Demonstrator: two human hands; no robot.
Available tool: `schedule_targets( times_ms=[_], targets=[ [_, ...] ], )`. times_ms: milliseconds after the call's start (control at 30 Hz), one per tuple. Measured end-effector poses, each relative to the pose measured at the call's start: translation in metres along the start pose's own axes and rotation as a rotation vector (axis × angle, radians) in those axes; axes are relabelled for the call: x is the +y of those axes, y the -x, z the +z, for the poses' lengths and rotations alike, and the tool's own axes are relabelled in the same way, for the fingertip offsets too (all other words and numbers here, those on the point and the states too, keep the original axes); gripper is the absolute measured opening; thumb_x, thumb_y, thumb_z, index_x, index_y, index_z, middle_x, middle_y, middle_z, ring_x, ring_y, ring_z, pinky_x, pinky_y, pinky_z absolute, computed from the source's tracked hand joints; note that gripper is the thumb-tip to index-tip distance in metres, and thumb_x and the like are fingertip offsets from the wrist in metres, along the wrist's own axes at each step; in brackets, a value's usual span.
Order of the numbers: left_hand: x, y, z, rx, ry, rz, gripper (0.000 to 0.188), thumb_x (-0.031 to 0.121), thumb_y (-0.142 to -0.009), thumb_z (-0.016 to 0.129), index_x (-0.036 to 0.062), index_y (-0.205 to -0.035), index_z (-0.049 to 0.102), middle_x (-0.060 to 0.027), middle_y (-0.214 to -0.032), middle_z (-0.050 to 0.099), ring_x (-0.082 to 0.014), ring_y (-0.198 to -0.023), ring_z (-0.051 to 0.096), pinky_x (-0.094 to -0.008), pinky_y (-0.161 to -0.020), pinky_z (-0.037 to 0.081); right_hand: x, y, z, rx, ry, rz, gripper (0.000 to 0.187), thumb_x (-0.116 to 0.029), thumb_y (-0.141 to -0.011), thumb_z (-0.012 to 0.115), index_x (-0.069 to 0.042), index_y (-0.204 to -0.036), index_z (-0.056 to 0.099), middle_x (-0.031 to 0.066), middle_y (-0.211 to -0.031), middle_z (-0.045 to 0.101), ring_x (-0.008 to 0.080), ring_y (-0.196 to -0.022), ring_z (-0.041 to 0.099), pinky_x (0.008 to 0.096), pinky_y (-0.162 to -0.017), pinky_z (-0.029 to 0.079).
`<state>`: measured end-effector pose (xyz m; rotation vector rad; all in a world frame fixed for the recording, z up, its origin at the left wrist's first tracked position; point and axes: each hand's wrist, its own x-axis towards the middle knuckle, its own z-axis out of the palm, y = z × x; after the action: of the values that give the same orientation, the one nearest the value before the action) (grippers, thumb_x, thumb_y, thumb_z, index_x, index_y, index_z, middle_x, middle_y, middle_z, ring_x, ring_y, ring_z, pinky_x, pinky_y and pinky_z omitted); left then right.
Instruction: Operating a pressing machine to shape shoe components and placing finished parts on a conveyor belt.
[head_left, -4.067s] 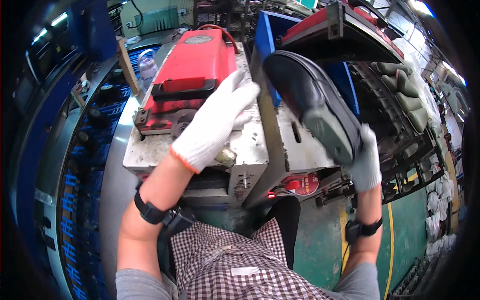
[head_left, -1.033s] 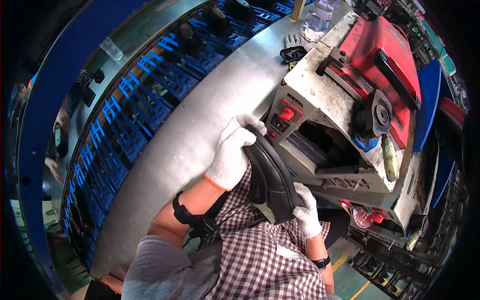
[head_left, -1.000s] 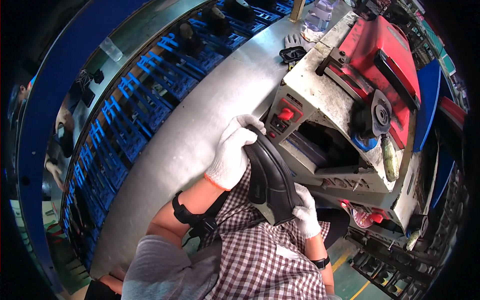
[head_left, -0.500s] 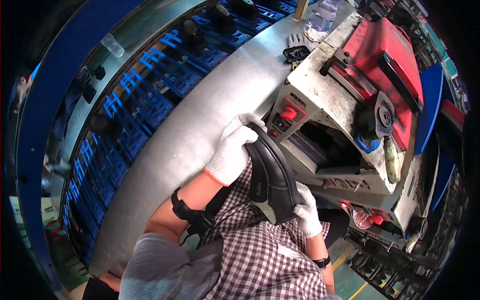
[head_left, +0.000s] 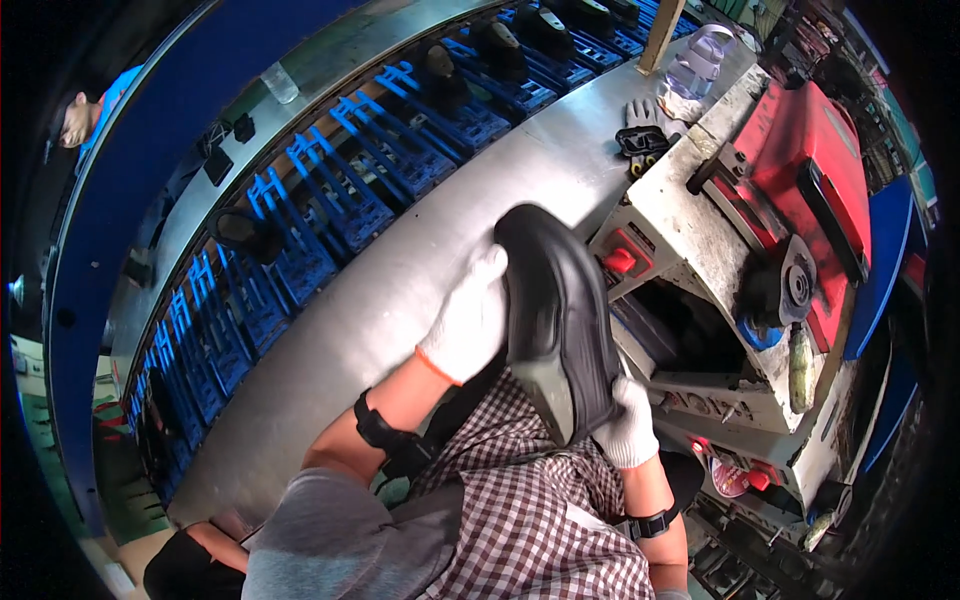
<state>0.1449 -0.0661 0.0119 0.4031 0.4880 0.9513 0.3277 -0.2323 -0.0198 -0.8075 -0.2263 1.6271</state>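
A black shoe (head_left: 575,300) with a grey-green patch at the heel end of its sole is held up in front of me, toe away and heel near my apron. My left hand (head_left: 470,315), in a white knit glove with an orange cuff edge, grips its left side near the toe; the fingertips are partly hidden behind the shoe. At the heel end, my gloved right hand (head_left: 630,425) is closed on the shoe's right side. The shoe hangs above the edge of the metal worktop (head_left: 370,290).
A worn machine (head_left: 680,210) with a red cover (head_left: 800,150) and red switch (head_left: 622,260) stands close on the right. Beyond the worktop runs a conveyor with blue racks (head_left: 330,180) and black shoes. Gloves (head_left: 643,125) and a clear bottle (head_left: 697,65) lie far right. Another person (head_left: 85,120) appears far left.
The shoe has been turned, showing more of its sole edge and heel patch. My left hand has shifted from the far end to the shoe's left side. The whole view has shifted slightly.
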Motion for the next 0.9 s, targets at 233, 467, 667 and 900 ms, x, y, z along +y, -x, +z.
schedule_targets(
  times_ms=[233, 467, 667, 900],
  targets=[
    [0.016, 0.016, 0.001, 0.067, 0.019, -0.184, 0.051, 0.021, -0.092, 0.063, 0.0015, -0.138, 0.055, -0.0165, -0.123, 0.069, -0.0299, -0.110, 0.070, -0.0446, -0.099, 0.058, -0.030, -0.047, 0.075, -0.084, 0.900, -0.124, 0.068, -0.016, -0.102, 0.053, -0.004, -0.164, 0.026, 0.0153, -0.149, 0.051, 0.0255, -0.127, 0.059, 0.0358, -0.110, 0.044],
    [0.130, -0.093, -0.021, 0.304, -0.368, -0.077, 0.018, 0.028, -0.090, 0.066, 0.0155, -0.103, 0.068, -0.0005, -0.094, 0.070, -0.0174, -0.083, 0.069, -0.0430, -0.074, 0.057, -0.023, -0.023, 0.027, -0.006, 0.860, -0.317, 0.052, -0.019, -0.104, 0.054, -0.001, -0.152, 0.046, 0.0164, -0.145, 0.057, 0.0237, -0.123, 0.063, 0.0330, -0.095, 0.054],
    [0.194, -0.230, -0.116, 0.717, -1.661, 0.773, 0.095, 0.035, -0.083, 0.076, -0.0027, -0.156, 0.029, -0.0270, -0.141, 0.058, -0.0402, -0.130, 0.058, -0.0452, -0.110, 0.045, -0.003, -0.013, 0.003, 0.269, 0.758, -0.310, 0.046, -0.023, -0.107, 0.053, 0.001, -0.146, 0.052, 0.0144, -0.133, 0.065, 0.0205, -0.111, 0.068, 0.0305, -0.086, 0.056],
    [0.169, -0.204, -0.094, 0.673, -1.764, 0.154, 0.108, 0.066, -0.089, 0.060, 0.0054, -0.166, 0.014, -0.0302, -0.161, 0.037, -0.0419, -0.151, 0.037, -0.0433, -0.123, 0.029, 0.001, -0.008, -0.020, 0.324, 0.633, -0.277, 0.041, -0.018, -0.109, 0.048, 0.001, -0.145, 0.053, 0.0136, -0.123, 0.070, 0.0182, -0.101, 0.069, 0.0293, -0.082, 0.055]
  ],
)
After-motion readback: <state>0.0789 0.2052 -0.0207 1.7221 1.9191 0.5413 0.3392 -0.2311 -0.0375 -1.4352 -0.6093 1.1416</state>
